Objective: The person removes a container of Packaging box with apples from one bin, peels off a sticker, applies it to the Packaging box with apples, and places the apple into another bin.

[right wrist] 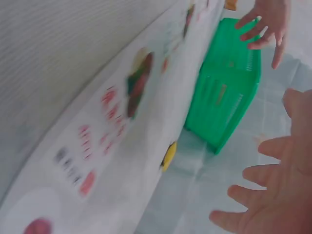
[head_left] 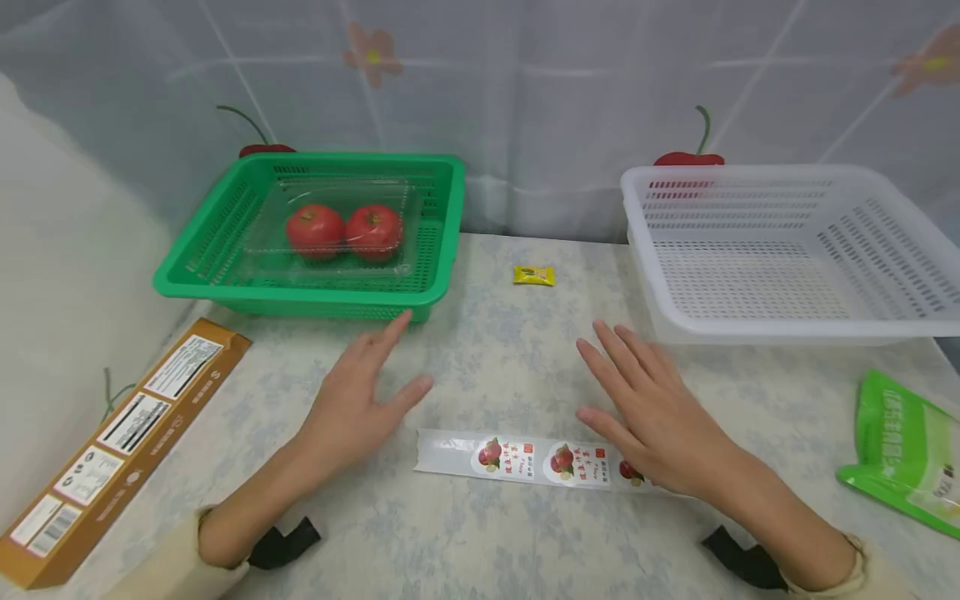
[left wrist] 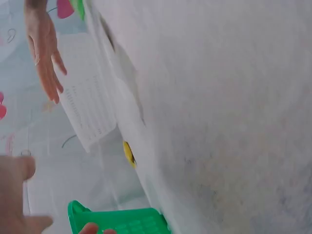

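Note:
My left hand [head_left: 358,400] hovers over the table with its fingers extended, holding nothing, just in front of the green basket [head_left: 300,292]. Inside that basket a clear plastic clamshell box [head_left: 337,192] lies over or around two red apples [head_left: 374,232]; which of these I cannot tell. My right hand [head_left: 660,408], fingers spread and holding nothing, is above the right end of a strip of apple stickers [head_left: 450,452]. Part of the strip is hidden under this hand. Both hands also appear in the right wrist view, the left one [right wrist: 265,27] at the top.
A white basket [head_left: 750,275] stands at the back right. Between the baskets lies a small yellow packet [head_left: 533,275]. An orange-brown long box [head_left: 123,454] lies along the left edge, and a green bag [head_left: 903,450] lies at the right. Behind hangs a patterned curtain [head_left: 525,108].

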Motion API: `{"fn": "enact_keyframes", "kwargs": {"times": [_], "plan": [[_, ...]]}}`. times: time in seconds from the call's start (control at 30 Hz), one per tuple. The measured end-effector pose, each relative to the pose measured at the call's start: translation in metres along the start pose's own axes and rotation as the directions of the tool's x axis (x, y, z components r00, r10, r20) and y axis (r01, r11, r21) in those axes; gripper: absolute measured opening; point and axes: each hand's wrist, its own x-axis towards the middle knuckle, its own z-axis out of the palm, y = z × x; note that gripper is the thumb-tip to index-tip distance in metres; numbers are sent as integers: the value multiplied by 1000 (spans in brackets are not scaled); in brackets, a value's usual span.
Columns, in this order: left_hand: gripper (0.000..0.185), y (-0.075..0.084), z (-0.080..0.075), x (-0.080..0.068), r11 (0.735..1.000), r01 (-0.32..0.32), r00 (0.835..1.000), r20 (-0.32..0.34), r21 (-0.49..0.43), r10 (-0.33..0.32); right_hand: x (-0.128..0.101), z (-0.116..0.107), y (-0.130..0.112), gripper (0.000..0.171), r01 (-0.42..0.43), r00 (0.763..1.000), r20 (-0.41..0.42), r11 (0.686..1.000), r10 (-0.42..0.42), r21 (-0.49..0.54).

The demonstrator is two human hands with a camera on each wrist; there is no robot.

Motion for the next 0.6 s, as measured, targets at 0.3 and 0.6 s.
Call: {"fn": "enact_keyframes", "kwargs": {"times": [0.3,0.6], "plan": [[75,-4,-22,20,706,260,922,-47,-659,-384,41,-13,-38,51,97,973,-231,951,-28,294],[65,-17,-22,36,589,268,827,-132,-763,-547,103,-14,-82,42,154,973,-231,766,-8,623]]}}
